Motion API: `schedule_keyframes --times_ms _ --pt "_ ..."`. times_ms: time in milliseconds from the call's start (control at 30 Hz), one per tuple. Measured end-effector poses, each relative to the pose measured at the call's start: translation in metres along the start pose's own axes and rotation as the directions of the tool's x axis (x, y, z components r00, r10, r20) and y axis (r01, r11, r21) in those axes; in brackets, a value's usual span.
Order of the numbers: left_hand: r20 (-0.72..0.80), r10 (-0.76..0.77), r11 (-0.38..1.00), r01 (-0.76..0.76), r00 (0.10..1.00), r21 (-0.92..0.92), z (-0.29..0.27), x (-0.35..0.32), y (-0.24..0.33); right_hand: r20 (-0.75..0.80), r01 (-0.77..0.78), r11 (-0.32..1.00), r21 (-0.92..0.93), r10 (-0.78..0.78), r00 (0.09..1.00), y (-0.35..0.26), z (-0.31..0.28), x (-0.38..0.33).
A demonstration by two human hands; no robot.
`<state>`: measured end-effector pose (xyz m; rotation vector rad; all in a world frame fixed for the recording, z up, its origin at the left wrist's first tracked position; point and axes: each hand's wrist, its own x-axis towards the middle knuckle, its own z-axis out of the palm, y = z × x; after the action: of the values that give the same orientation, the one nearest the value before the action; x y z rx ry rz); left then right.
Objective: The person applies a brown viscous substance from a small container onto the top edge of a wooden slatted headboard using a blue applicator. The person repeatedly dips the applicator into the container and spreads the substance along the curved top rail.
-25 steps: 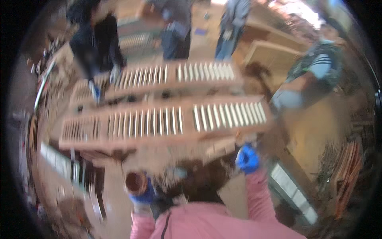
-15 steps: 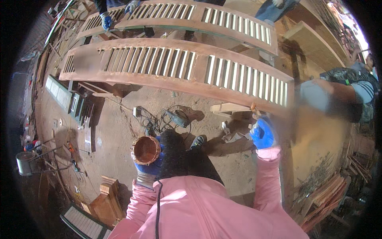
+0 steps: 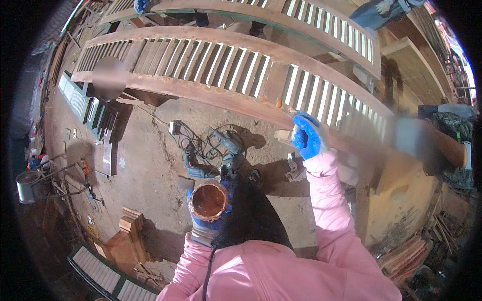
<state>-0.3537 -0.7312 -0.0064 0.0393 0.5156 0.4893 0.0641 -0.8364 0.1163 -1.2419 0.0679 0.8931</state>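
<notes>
My left hand [image 3: 200, 222], in a blue-and-grey glove, is wrapped round a round cup [image 3: 209, 201] with a crusted rim and reddish-brown stuff inside. It is held upright in front of my body. Out ahead to the right, my right hand [image 3: 310, 136] in a matching glove is pinched on a small brown-tipped tool [image 3: 279, 103], mostly hidden by the fingers. The tool's tip lies against the near rail of a long reddish-brown louvred shutter [image 3: 272, 80]. Its slats run crosswise between the rails, with light showing through many gaps.
Beyond lies a second louvred shutter [image 3: 296, 31], near a co-worker's blue-gloved hand [image 3: 140, 6]. Another person's arm [image 3: 447, 143] is at the right. Corded power tools [image 3: 227, 142] lie on the ground below the shutter. Stacked boards [image 3: 404, 256] and wood pieces [image 3: 125, 246] are nearer.
My right hand has moved left and farther up along the shutter's near rail with the tool. The cup shows farther right and slightly lower. The whole view has shifted.
</notes>
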Motion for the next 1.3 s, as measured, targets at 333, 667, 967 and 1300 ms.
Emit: schedule_keyframes --times_ms 333,667,967,1300 --pt "-0.205 -0.269 0.867 0.144 0.941 -0.478 0.001 0.051 0.018 -0.274 0.054 0.998 -0.041 -0.064 0.959 0.035 0.003 0.030" --pt "-0.220 -0.306 0.811 0.133 0.926 -0.569 -0.042 0.075 0.036 -0.041 0.154 0.859 -0.489 -0.198 0.979 0.036 0.064 0.051" --pt "-0.208 -0.294 0.818 0.132 0.933 -0.560 -0.029 0.077 0.037 0.633 0.604 -0.233 -0.762 -0.470 0.616 0.061 0.132 0.112" --pt "-0.226 -0.257 0.781 0.065 0.940 -0.621 -0.034 0.069 0.054 0.838 0.607 -0.583 -0.540 -0.308 0.450 0.076 0.129 0.103"
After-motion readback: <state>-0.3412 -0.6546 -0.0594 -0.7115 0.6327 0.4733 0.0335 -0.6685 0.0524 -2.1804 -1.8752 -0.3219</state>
